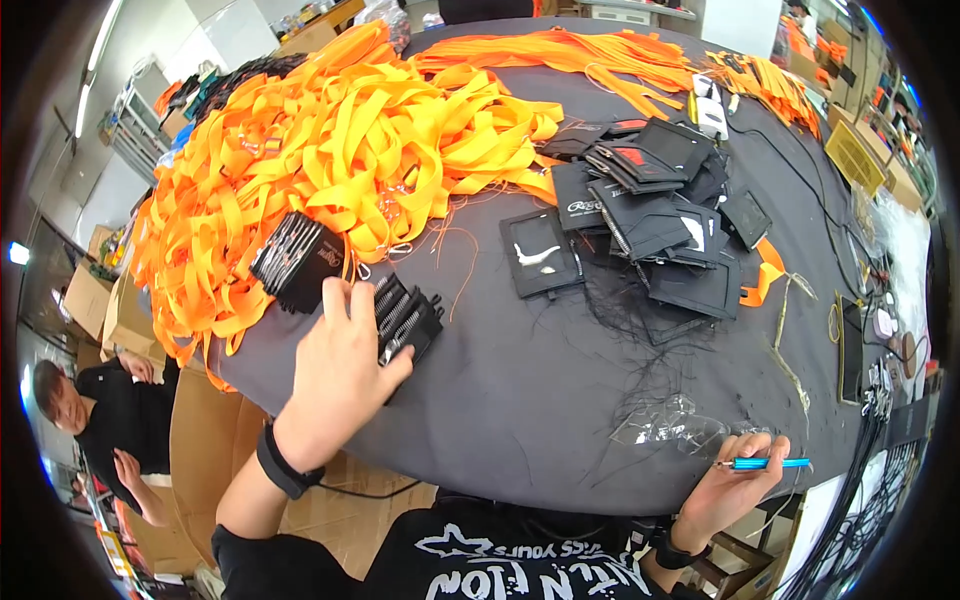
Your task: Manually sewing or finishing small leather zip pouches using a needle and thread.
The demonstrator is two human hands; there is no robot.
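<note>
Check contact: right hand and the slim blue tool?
Touching. The head view shows the right hand gripping the slim blue tool, no gap between them.

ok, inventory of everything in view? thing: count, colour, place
Table: 1, dark grey, centre
Straps: many, orange, back left and back
Holders: uncounted pile, black, right of centre
Stacks: 2, black, left of centre
Tool: 1, blue, lower right
Threads: many, black, before holders
Film: some, clear, front right
White item: 1, white, back right
Panel: 1, yellow, far right
Cords: many, black, lower right
Cartons: several, brown, left
Co-worker: 1, in black, left
Shirt: 1, black, bottom edge
Left hand: 1, bare, on nearer stack
Right hand: 1, bare, holding tool
</note>
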